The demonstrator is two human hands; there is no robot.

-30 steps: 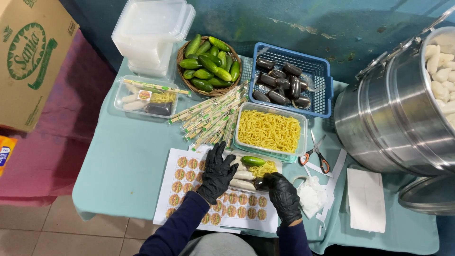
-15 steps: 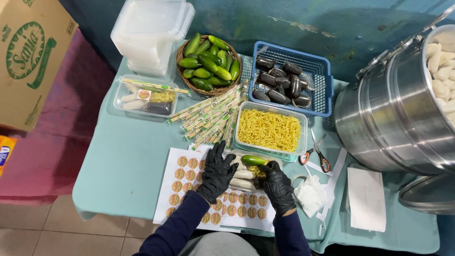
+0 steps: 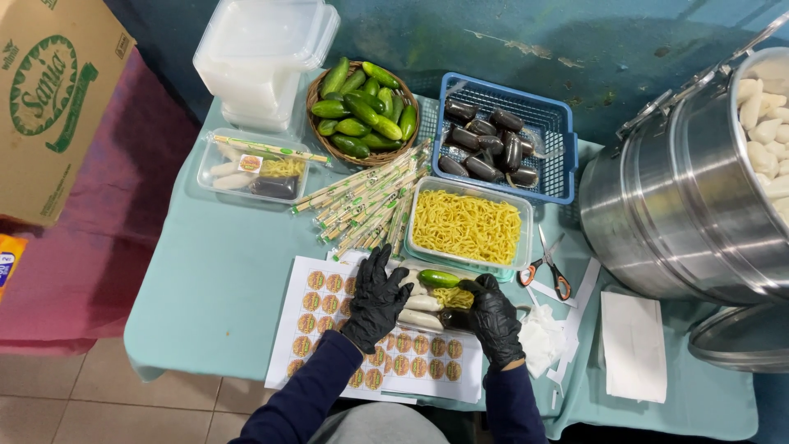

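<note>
Teal-clothed table [image 3: 205,271], crowded with food. Cucumber [image 3: 440,279] now laid atop white rolls [image 3: 421,302] in clear tray [image 3: 411,316], between both gloved hands; a second ago absent. Left hand [image 3: 376,298] steadying tray edge, right hand [image 3: 495,316] curled, just beside cucumber, grip unclear.

Single head-worn view, looking steeply down from above the person's own lap onto a pale green table [image 3: 214,271]. Close range: both gloved forearms enter from the bottom edge. Far table edge meets a blue wall [image 3: 493,33] at top.
</note>
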